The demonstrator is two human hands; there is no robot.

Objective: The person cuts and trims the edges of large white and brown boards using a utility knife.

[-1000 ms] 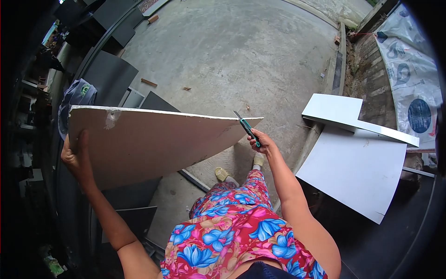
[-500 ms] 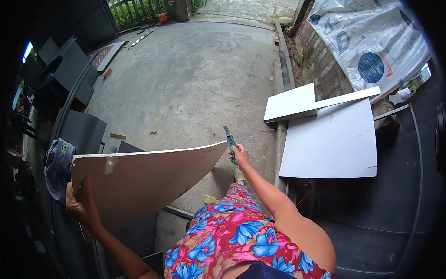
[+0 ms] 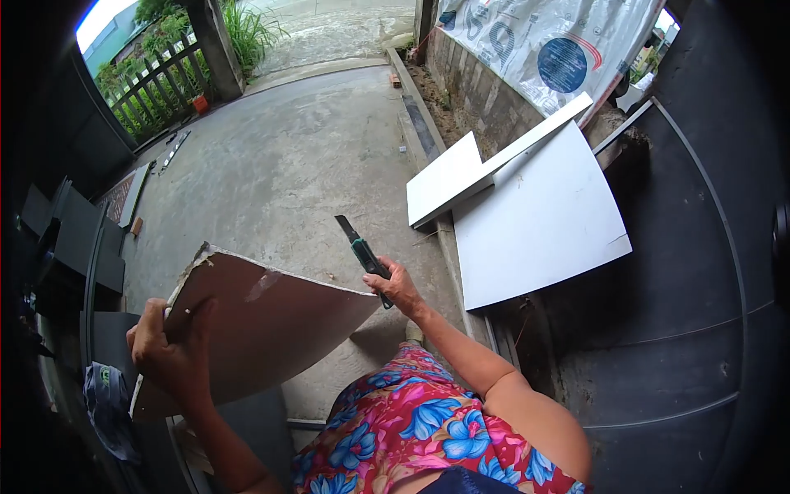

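Note:
A large brownish board point(image 3: 271, 329) with a rough white edge is held up at the lower left, slightly bowed. My left hand point(image 3: 171, 350) grips its left edge, thumb on the brown face and fingers around the edge. In my right hand point(image 3: 395, 288) is a green and black utility knife point(image 3: 368, 259), its dark blade extended and pointing up and left. The right hand is closed around the handle, close to the board's right corner; whether they touch I cannot tell.
White panels point(image 3: 535, 218) lean at the right beside a low concrete curb point(image 3: 448, 255). Dark panels point(image 3: 78, 247) stand at the left, with a dark blue cloth bundle point(image 3: 111, 407) below. Printed plastic sheeting point(image 3: 502, 41) covers the wall at the upper right. Concrete floor point(image 3: 271, 165) lies ahead.
The board's left end has risen away from the cloth bundle with my left hand on it. The knife and my right hand sit lower and further left in view. The view has turned right.

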